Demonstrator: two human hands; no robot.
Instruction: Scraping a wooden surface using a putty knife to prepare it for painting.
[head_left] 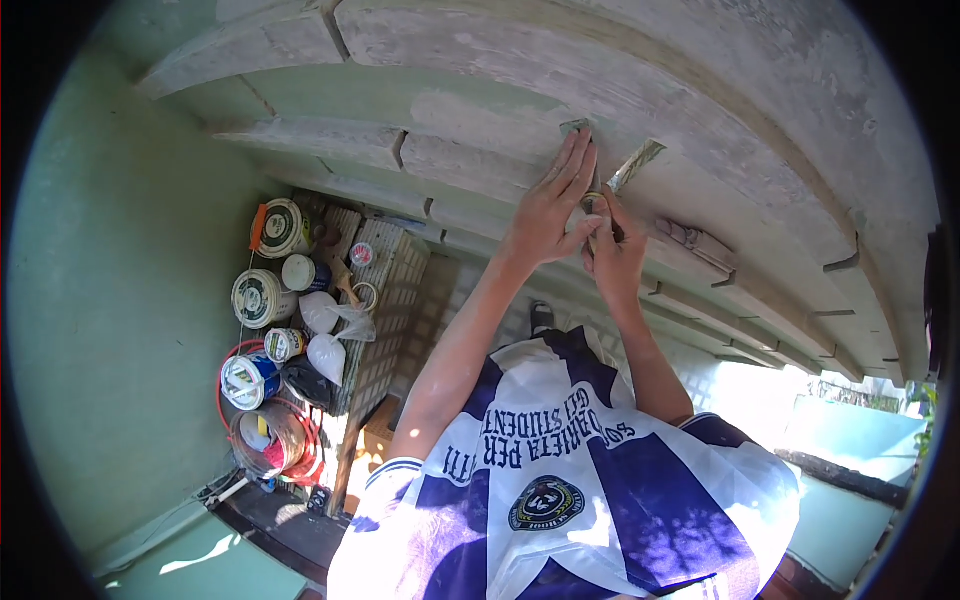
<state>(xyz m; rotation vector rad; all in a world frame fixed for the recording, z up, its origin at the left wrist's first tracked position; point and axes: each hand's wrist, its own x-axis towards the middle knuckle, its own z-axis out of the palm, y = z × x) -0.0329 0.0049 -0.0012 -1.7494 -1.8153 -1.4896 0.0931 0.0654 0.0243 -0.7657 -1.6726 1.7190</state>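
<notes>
Head view: the left hand has its fingers stretched and close together, laid against a pale ridged surface. The right hand, just beside it, is curled and pinches a small round thing, located between the 2 hands, near a rectangular slot. At left, buckets stand beside bags.

Daylight, brightest lower R, near-blown glare there. Shirt: hot spots + dappled shadows. L wall softly dim; lattice shadow across surface. Fisheye: ledges bow, corners blk w/ heavy vign. Fine detail at L fingers soft.
</notes>
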